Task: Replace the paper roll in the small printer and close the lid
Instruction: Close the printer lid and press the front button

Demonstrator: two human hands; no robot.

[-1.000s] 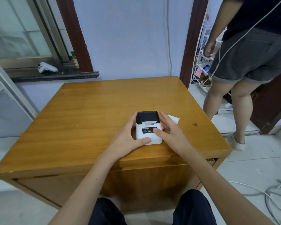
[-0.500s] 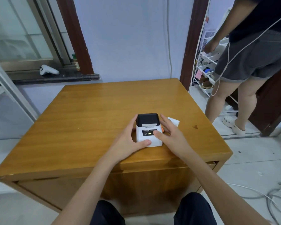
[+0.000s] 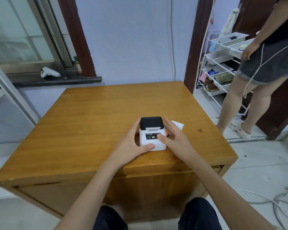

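Note:
A small white printer [image 3: 152, 140] with a black lid [image 3: 150, 122] stands near the front edge of the wooden table [image 3: 93, 123]. The lid is down and a light glows on the front panel. My left hand [image 3: 131, 143] wraps the printer's left side, thumb across its lower front. My right hand [image 3: 175, 138] rests against the right side, thumb on the front panel, fingers over an orange part. A white piece of paper [image 3: 178, 125] lies on the table just right of the printer. No paper roll shows.
Another person [image 3: 263, 67] stands to the right by a white wire rack [image 3: 223, 70] in a doorway. A white controller [image 3: 48, 73] lies on the window sill at the left. Cables [image 3: 276, 201] trail on the floor at the lower right.
Both hands keep the same hold on the printer. The view has tilted slightly, and the person at the right has stepped further right.

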